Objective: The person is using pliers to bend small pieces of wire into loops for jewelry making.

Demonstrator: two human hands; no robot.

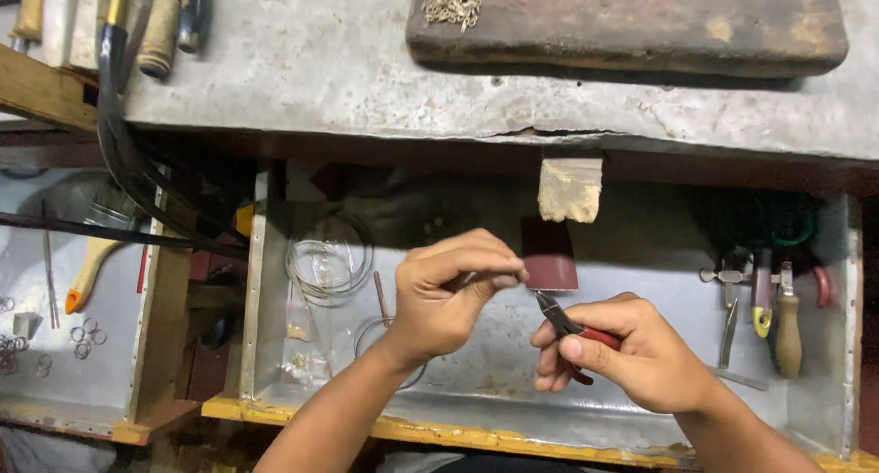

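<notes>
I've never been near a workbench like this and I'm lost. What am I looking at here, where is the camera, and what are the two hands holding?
The picture comes from a camera worn on a person's head, looking down at their own two bare hands. The right hand grips small pliers with red handles, tips pointed toward the left hand, which pinches something too small to make out. Below the hands is a metal-lined tray with a yellow front edge. In it lie coils of thin wire, and on the right a few hand tools. Above is a worn grey bench top bearing a dark block with a small pile of tiny metal links. A pale wooden peg sticks out from the bench edge. At far left, loose metal rings lie in another tray.
</notes>
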